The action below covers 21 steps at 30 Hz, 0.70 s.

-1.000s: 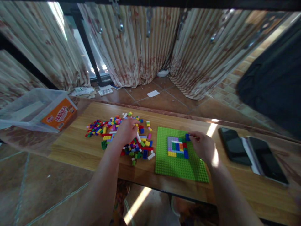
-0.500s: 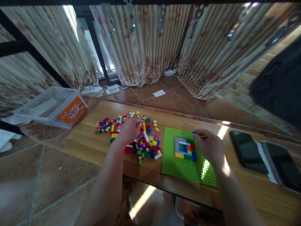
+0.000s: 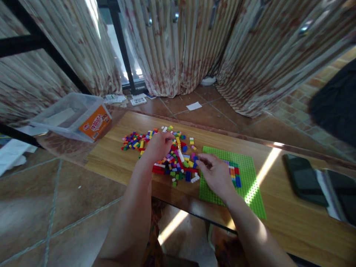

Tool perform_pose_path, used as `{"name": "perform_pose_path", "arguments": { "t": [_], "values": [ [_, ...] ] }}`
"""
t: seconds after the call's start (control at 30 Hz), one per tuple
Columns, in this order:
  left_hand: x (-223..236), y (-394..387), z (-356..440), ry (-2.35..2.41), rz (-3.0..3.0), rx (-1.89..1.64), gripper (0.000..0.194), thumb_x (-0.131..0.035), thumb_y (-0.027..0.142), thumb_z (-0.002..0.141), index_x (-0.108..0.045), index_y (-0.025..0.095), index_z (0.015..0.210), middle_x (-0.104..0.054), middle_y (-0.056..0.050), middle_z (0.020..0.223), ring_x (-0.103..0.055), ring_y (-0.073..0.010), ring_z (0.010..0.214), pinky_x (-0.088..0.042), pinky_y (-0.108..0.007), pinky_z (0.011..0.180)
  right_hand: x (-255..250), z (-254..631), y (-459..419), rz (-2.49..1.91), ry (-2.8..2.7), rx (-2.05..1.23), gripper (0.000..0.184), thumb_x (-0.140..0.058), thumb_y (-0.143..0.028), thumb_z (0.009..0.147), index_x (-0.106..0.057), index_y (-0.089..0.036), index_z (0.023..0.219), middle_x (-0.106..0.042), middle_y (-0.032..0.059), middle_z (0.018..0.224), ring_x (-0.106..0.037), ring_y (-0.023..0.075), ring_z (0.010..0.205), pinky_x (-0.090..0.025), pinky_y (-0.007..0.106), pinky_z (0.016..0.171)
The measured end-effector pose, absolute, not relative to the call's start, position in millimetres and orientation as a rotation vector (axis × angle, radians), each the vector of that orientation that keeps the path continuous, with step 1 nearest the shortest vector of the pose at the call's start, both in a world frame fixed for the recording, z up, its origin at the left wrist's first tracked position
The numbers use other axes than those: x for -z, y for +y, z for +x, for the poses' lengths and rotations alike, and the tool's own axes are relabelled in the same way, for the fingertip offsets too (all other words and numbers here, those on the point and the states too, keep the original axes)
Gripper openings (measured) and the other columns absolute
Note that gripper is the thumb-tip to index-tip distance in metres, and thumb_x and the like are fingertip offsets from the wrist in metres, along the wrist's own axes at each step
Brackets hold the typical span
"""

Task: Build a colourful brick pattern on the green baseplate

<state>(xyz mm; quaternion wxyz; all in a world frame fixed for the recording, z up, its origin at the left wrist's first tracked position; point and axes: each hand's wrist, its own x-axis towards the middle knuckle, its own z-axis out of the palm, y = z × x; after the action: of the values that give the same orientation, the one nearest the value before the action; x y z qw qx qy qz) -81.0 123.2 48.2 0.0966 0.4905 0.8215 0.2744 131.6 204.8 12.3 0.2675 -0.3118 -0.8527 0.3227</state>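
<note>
My left hand [image 3: 159,146] is over the pile of toy bricks [image 3: 180,163], its fingers curled together; what they hold, if anything, is hidden. My right hand [image 3: 217,172] is above the left part of the green baseplate [image 3: 247,159], its thumb and index finger closed on a small blue brick [image 3: 195,158] at the pile's right edge. Flat on the baseplate is a block of coloured bricks [image 3: 236,176], with red, blue, green and orange showing. The hand covers its left part.
A clear plastic tub [image 3: 66,115] with an orange label stands past the table's left end. Two dark flat objects, one a phone-like slab [image 3: 303,178], lie on the wooden table [image 3: 111,155] at right. Curtains [image 3: 178,48] hang behind, and papers [image 3: 194,106] lie on the floor.
My right hand has moved left with the blue brick, from the baseplate's far right area to the pile's edge. My left hand stays over the pile. The view has shifted slightly.
</note>
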Motion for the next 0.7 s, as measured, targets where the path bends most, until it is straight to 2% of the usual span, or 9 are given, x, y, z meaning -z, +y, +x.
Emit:
{"name": "perform_pose_path", "arguments": {
  "t": [0.2, 0.4, 0.5, 0.7],
  "values": [
    [-45.1, 119.9, -82.1, 2.403, 1.485, -0.819, 0.026, -0.051, 0.015, 0.084, -0.071, 0.017, 0.101, -0.074, -0.007, 0.104, -0.067, -0.0203, 0.100, -0.050, -0.033, 0.093, -15.5, 120.9, 190.3, -0.797, -2.383, -0.782, 0.020, -0.056, -0.030, 0.088, -0.070, -0.020, 0.098, -0.068, 0.0069, 0.095, -0.064, 0.0195, 0.085, -0.050, 0.032, 0.079],
    [-44.6, 118.0, -82.0, 2.362, 1.506, -0.818, 0.025, -0.051, 0.015, 0.085, -0.072, 0.016, 0.098, -0.074, -0.007, 0.103, -0.067, -0.0203, 0.098, -0.051, -0.032, 0.091, -10.7, 109.2, 174.9, -0.919, -2.576, -0.535, 0.017, -0.061, -0.032, 0.084, -0.071, -0.021, 0.090, -0.065, 0.0085, 0.092, -0.060, 0.0248, 0.090, -0.048, 0.036, 0.080],
    [-44.4, 118.2, -81.7, 2.356, 1.518, -0.810, 0.026, -0.050, 0.015, 0.085, -0.071, 0.016, 0.100, -0.074, -0.008, 0.102, -0.067, -0.0209, 0.096, -0.051, -0.033, 0.090, -9.5, 105.8, 173.8, -0.935, -2.536, -0.648, 0.016, -0.058, -0.028, 0.086, -0.071, -0.020, 0.087, -0.065, 0.0079, 0.090, -0.061, 0.0229, 0.088, -0.047, 0.035, 0.081],
    [-45.8, 121.4, -78.9, 2.287, 1.538, -0.918, 0.025, -0.049, 0.018, 0.086, -0.071, 0.017, 0.097, -0.074, -0.005, 0.100, -0.067, -0.0191, 0.094, -0.051, -0.031, 0.089, -20.2, 113.4, 185.0, -0.896, -2.219, -1.094, 0.021, -0.054, -0.034, 0.087, -0.067, -0.018, 0.092, -0.069, 0.0051, 0.083, -0.062, 0.0170, 0.070, -0.048, 0.029, 0.066]
  ]
}}
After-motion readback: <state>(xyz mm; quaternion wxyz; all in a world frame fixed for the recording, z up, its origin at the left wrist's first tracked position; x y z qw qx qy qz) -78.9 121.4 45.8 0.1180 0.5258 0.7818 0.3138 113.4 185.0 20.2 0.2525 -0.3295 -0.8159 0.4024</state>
